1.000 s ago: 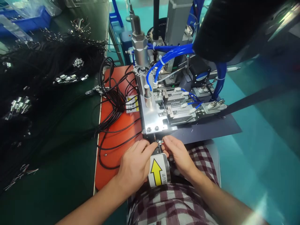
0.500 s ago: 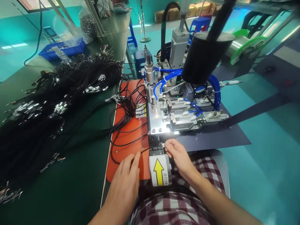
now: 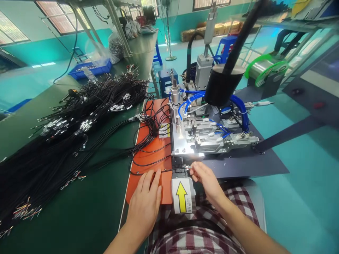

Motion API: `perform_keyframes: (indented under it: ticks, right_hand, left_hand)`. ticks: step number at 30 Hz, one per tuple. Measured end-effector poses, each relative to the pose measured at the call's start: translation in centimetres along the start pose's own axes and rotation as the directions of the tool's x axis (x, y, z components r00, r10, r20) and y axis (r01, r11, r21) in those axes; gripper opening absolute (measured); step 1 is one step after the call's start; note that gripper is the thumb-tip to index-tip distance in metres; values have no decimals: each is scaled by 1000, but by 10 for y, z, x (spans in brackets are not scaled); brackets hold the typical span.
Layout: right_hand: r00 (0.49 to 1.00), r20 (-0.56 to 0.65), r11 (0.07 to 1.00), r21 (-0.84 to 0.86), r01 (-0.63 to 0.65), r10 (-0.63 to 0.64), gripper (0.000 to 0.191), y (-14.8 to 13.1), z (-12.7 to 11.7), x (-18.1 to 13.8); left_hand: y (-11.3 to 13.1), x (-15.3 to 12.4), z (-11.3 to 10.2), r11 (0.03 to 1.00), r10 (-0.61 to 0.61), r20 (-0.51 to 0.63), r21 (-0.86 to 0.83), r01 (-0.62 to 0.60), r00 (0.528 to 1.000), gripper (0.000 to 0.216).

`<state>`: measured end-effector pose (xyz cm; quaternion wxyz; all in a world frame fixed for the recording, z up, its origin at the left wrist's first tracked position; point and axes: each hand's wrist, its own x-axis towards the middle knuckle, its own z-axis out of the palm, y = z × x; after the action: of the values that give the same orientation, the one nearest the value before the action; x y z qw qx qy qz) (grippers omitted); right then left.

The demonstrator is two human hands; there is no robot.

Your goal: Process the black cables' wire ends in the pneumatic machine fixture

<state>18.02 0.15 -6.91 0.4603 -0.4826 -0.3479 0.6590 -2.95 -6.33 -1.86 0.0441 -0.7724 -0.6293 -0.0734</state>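
Observation:
My left hand [image 3: 146, 199] lies flat on the orange mat [image 3: 148, 160], fingers stretched out, pressing on a thin black cable [image 3: 159, 172] that runs toward the machine. My right hand [image 3: 206, 178] pinches the small metal connector [image 3: 187, 168] at that cable's end, right at the front slot of the metal fixture [image 3: 185, 150]. A white label with a yellow arrow [image 3: 183, 195] sits just below, between my hands.
A large heap of black cables with metal ends [image 3: 66, 130] covers the green bench at left. The machine with blue air hoses [image 3: 212, 116] and a black cylinder [image 3: 224, 86] stands behind the fixture. A blue bin [image 3: 90, 69] sits far back left.
My left hand has left the connector and slid back left onto the mat, opening flat on the cable. The right hand keeps its pinch at the slot. The view has tilted upward.

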Motion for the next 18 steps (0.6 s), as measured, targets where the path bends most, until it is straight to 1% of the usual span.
perform_keyframes:
  ticks: [4, 8, 11, 14, 16, 18]
  right_hand:
    - [998, -68, 1000, -10, -9, 8, 43, 7, -18, -9]
    - [991, -120, 998, -21, -59, 56, 38, 16, -33, -23]
    - [985, -150, 995, -25, -93, 88, 37, 24, -38, -31]
    - [978, -164, 991, -11, -133, 130, 36, 27, -38, -35]
    - [975, -166, 989, -10, -150, 146, 36, 28, -37, -35]
    - [975, -165, 988, -21, -154, 148, 35, 29, -38, -36]
  left_hand:
    - [-1, -1, 3, 1000, 13, -35, 15, -12, 999, 43]
    - [-3, -2, 11, 1000, 9, -49, 28, -8, 999, 43]
    - [-3, -6, 18, 999, 10, -55, 36, -8, 998, 44]
    - [-2, -7, 21, 1000, -4, -49, 24, 6, 999, 46]
    - [-3, 0, 20, 999, -27, -58, -22, 25, 998, 48]
    - [-7, 16, 18, 994, -29, -67, -107, 22, 997, 48]
